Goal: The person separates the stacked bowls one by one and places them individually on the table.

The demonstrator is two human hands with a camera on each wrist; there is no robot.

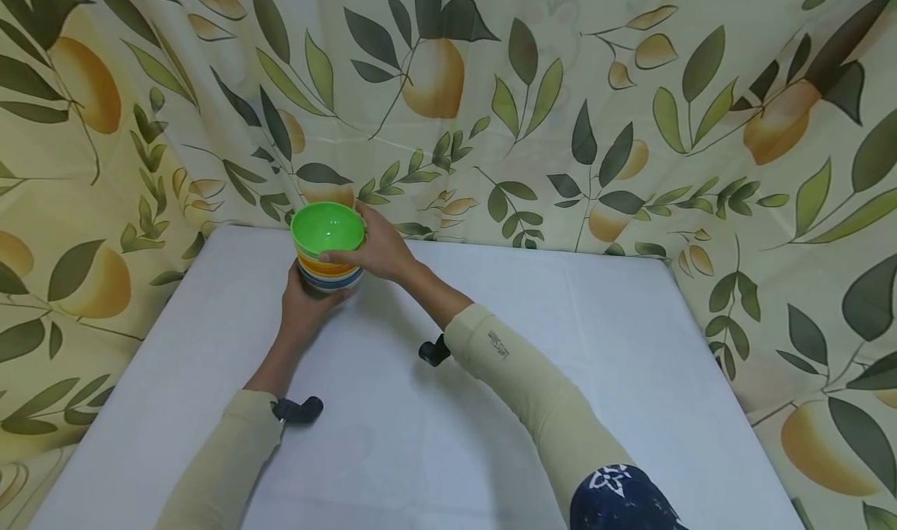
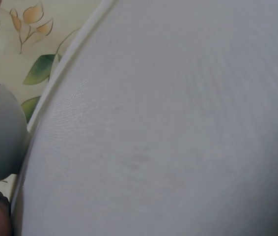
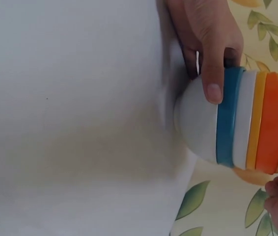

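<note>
A nested stack of bowls stands near the far left edge of the table. Its top is a bright green bowl (image 1: 328, 229), whose glossy inside faces up. Below it show orange and yellow rims (image 3: 269, 123), then a white rim and, lowest, a white bowl with a blue rim (image 3: 230, 118). My left hand (image 1: 308, 304) grips the lower part, its thumb lying on the white-and-blue bowl. My right hand (image 1: 381, 246) holds the green bowl at its right side, thumb in front. In the left wrist view only part of a white bowl (image 2: 4, 132) shows.
A white cloth covers the table (image 1: 532, 343), and its far edge meets a curtain (image 1: 490, 125) printed with fruit and leaves. Dark cameras are strapped to the left wrist (image 1: 297, 410) and right wrist (image 1: 434, 351).
</note>
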